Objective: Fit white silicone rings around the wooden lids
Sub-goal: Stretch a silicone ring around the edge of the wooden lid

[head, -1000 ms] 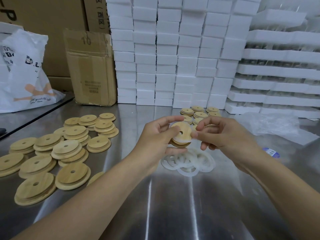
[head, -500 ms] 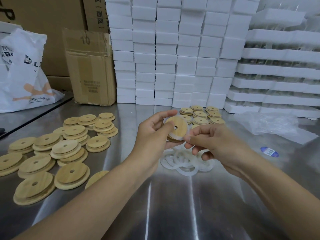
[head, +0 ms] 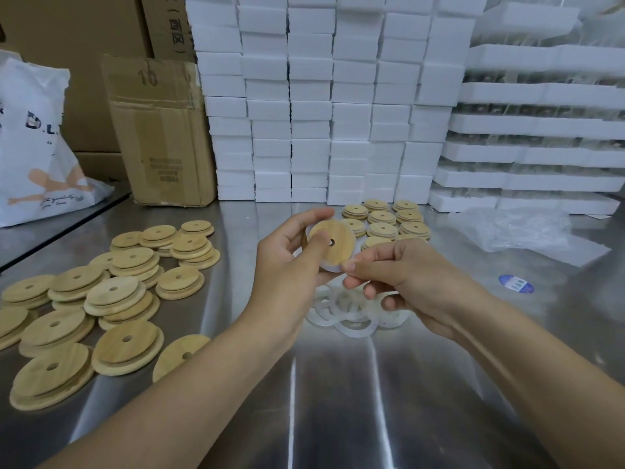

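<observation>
My left hand (head: 287,262) grips a round wooden lid (head: 338,243) with a centre hole, thumb on its face, fingers curled behind the rim. A white silicone ring (head: 329,267) shows along the lid's lower edge. My right hand (head: 402,275) pinches that ring at the lid's lower right edge between thumb and forefinger. Below the hands, a pile of loose white rings (head: 348,314) lies on the steel table, partly hidden by my right hand. Many bare wooden lids (head: 118,296) are spread at the left, and a smaller group of lids (head: 385,220) sits behind the hands.
The steel table (head: 338,401) carries a wall of white foam boxes (head: 321,106) at the back, foam trays (head: 534,154) at the right, a cardboard box (head: 162,133) and a white plastic bag (head: 37,147) at the left. Clear plastic wrap (head: 517,231) and a blue sticker (head: 516,283) lie at the right.
Both hands have lifted the lid slightly and turned its face more toward me. My right hand's pinch has shifted from the lid's right side down to its lower edge.
</observation>
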The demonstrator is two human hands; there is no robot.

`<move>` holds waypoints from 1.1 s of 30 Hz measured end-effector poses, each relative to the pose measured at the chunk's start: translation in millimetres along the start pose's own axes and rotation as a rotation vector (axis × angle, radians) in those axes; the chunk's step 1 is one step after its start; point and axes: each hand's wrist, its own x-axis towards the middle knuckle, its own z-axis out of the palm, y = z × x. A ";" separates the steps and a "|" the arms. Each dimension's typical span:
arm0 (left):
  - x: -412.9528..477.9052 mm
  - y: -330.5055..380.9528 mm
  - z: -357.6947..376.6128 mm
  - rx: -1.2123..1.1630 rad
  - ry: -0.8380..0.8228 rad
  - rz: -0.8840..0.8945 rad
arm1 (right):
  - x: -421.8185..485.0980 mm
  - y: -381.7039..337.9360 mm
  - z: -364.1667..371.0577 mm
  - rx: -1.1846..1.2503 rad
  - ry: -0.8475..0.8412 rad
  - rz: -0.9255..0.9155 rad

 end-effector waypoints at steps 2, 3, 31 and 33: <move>1.7 1.2 -0.8 -0.028 -0.031 -0.024 | 0.2 0.5 0.1 -0.015 0.030 -0.021; 2.7 1.8 -1.4 -0.046 -0.050 -0.039 | 0.1 0.4 -0.3 -0.029 0.055 -0.030; 7.3 -2.5 -9.9 0.217 0.192 0.065 | -3.2 2.0 23.3 0.196 0.284 -0.234; 10.3 -2.4 -10.9 0.251 0.179 0.052 | -3.2 1.4 24.0 0.205 0.303 -0.238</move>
